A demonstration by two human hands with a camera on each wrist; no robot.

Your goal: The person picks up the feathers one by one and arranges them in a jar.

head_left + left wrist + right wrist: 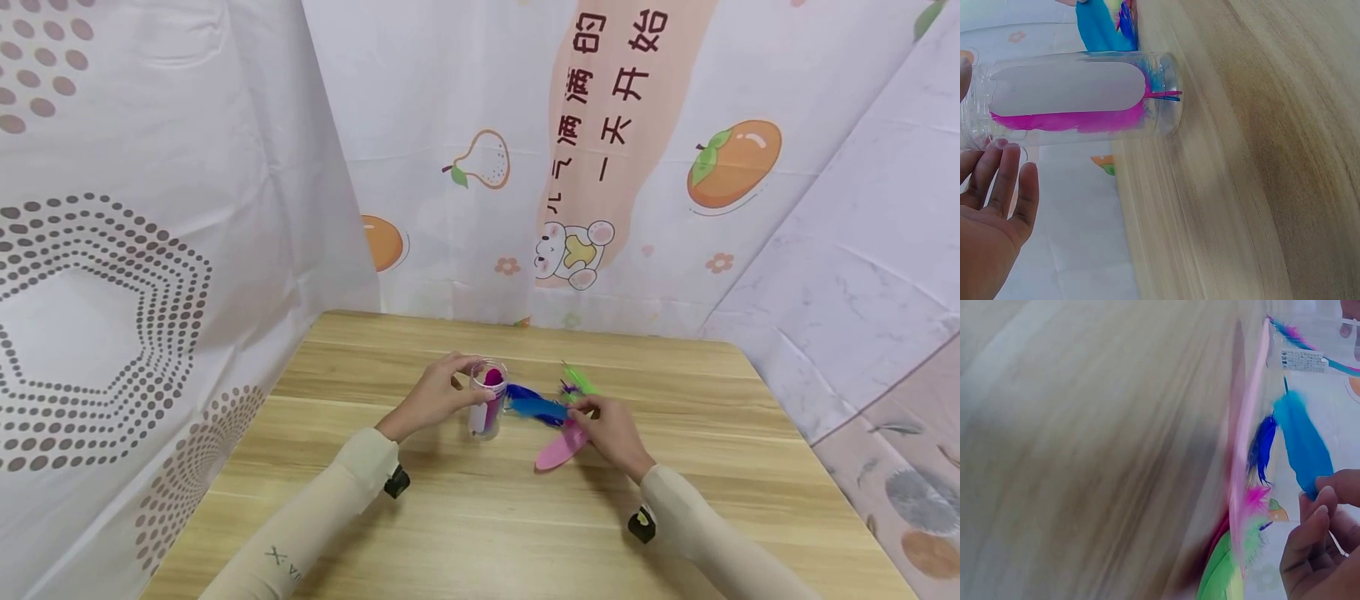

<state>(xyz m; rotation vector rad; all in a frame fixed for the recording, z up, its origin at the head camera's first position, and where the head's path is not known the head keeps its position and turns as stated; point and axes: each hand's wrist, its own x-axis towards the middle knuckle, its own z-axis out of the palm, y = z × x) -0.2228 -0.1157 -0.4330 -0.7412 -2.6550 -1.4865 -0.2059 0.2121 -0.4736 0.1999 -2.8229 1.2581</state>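
Observation:
My left hand (431, 402) holds a clear jar (1169, 119) near its rim, thumb on one side and fingers on the other. The jar stands upright and lidless on the table. Inside it, a magenta feather (1110, 120) and some blue show behind a pale label (1066, 87). To the right, my right hand (615, 435) pinches the tip end of a light blue feather (1305, 447), its quill pointing toward the jar. Beneath and around this hand lie a pink feather (558, 452), dark blue feathers (1265, 445) and a green feather (1217, 569).
The wood-grain table (465, 533) is bounded at the back by a printed cloth (435, 250). Another patterned cloth (247, 167) hangs along the left. Loose feathers, including a small purple one (567, 387), cluster right of the jar.

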